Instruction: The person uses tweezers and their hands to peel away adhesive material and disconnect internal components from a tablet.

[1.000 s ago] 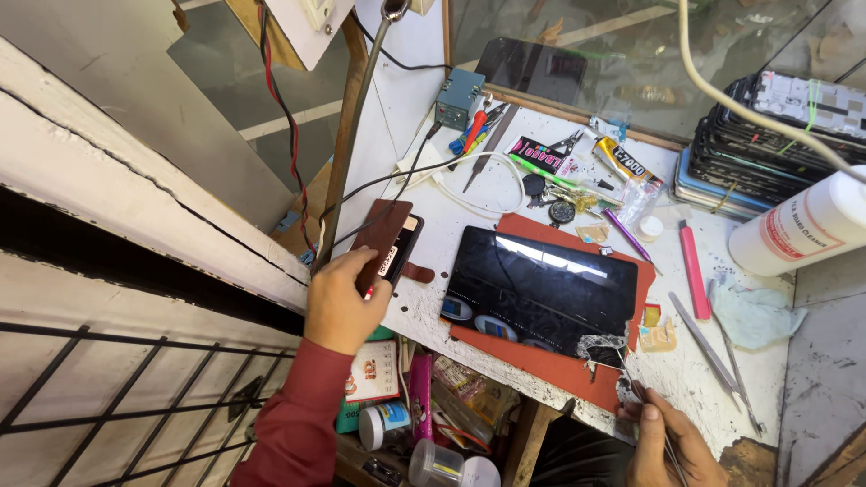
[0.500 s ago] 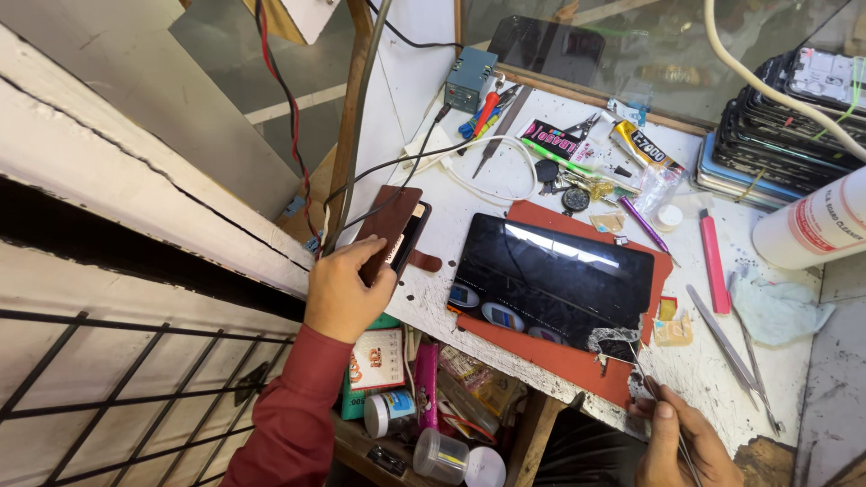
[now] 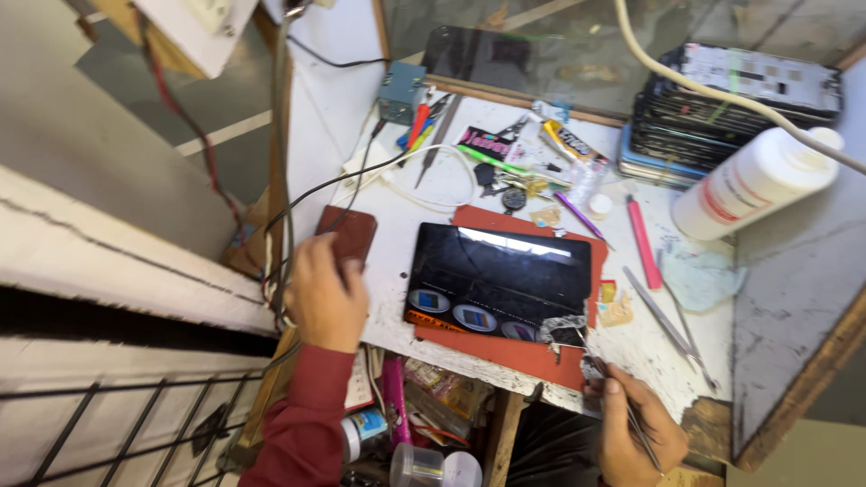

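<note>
Left hand [image 3: 327, 293] had lowered the brown wallet-like case [image 3: 347, 236] flat onto the bench, fingers still gripping it; right hand [image 3: 636, 433] pinched tweezers [image 3: 631, 417] beside the tablet [image 3: 498, 280].

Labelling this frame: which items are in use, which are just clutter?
In use:
left hand on the brown leather wallet-like case
right hand holding thin metal tweezers
black glass tablet on the red rubber mat

Lying about:
white plastic bottle
stack of dark phone screens
pink stick tool

Tools [image 3: 505, 162] crowding bench — bare strip [image 3: 397, 271] beside tablet [image 3: 496, 280]
</note>
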